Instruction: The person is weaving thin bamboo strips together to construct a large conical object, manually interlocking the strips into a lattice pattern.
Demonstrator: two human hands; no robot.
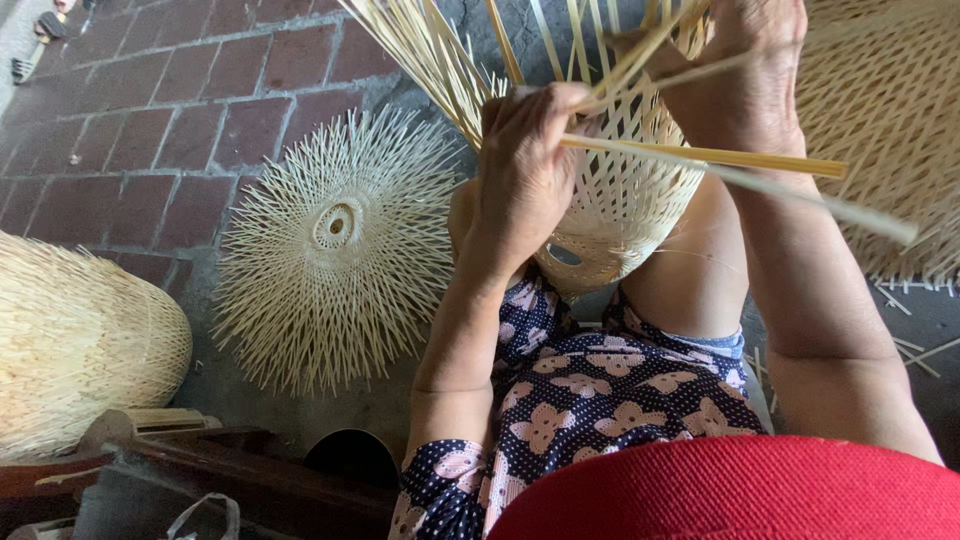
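Note:
A half-woven bamboo basket rests on my knee, its loose strips fanning up and out of the frame's top. My left hand grips its near side, fingers curled over a long flat bamboo strip that runs off to the right. My right hand pinches several upright strips at the basket's upper rim. Both hands are closed on bamboo strips of the weave.
A flat round woven bamboo piece with spiky ends lies on the ground to the left. A finished domed basket sits at far left, another woven piece at right. Red brick paving lies beyond. Wooden tools sit lower left.

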